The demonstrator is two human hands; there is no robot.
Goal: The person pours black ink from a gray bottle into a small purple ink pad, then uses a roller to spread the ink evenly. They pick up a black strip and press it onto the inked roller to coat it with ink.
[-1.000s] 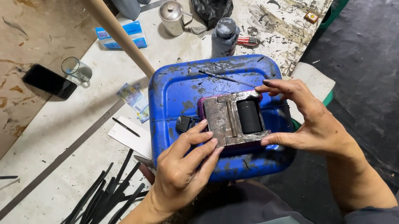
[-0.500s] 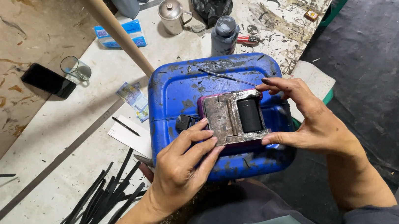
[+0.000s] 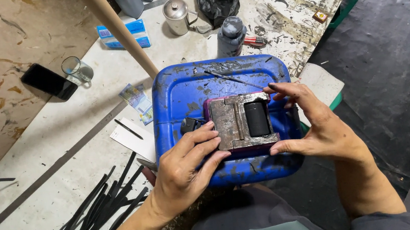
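A worn grey metal block (image 3: 232, 122) with a black roller (image 3: 257, 118) set in it lies on a purple base atop a blue plastic container (image 3: 182, 89). My left hand (image 3: 186, 170) rests flat on the block's near left side, fingers pressing its edge. My right hand (image 3: 320, 125) cups the block's right end, thumb at the near corner and fingers at the far corner. A thin black strip (image 3: 234, 79) lies across the container's top behind the block.
A pile of black strips (image 3: 92, 220) lies at lower left. On the white board stand a glass (image 3: 77, 71), a black phone (image 3: 49, 81), a metal pot (image 3: 177, 15), a grey bottle (image 3: 231, 35), a blue packet (image 3: 123, 35) and a slanting wooden pole (image 3: 120, 30).
Both hands stay on the block; the view shifted slightly and the fingers adjusted very little.
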